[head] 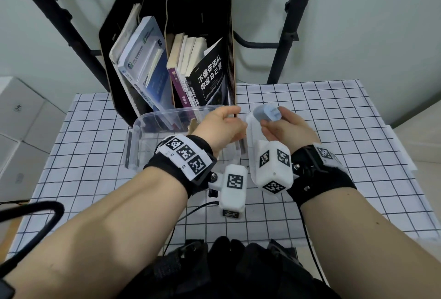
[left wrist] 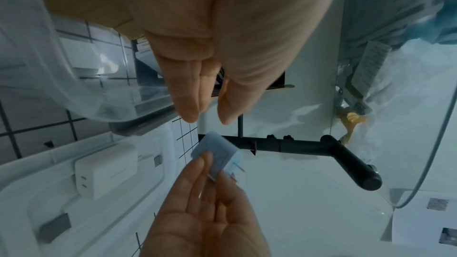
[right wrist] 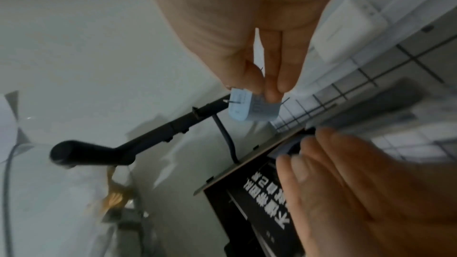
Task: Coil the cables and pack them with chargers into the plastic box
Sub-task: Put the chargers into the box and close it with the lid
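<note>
Head view looks down; both close wrist views share the charger (left wrist: 217, 155).

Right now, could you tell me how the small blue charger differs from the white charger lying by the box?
The blue charger is pale blue and small; the white charger is white and clearly bulkier. The blue charger is pinched in the fingers of the right hand, off the table, while the white charger lies untouched on a white lid on the checked cloth. The blue charger shows metal prongs; the white charger shows two small ports. Both are still outside the plastic box.
</note>
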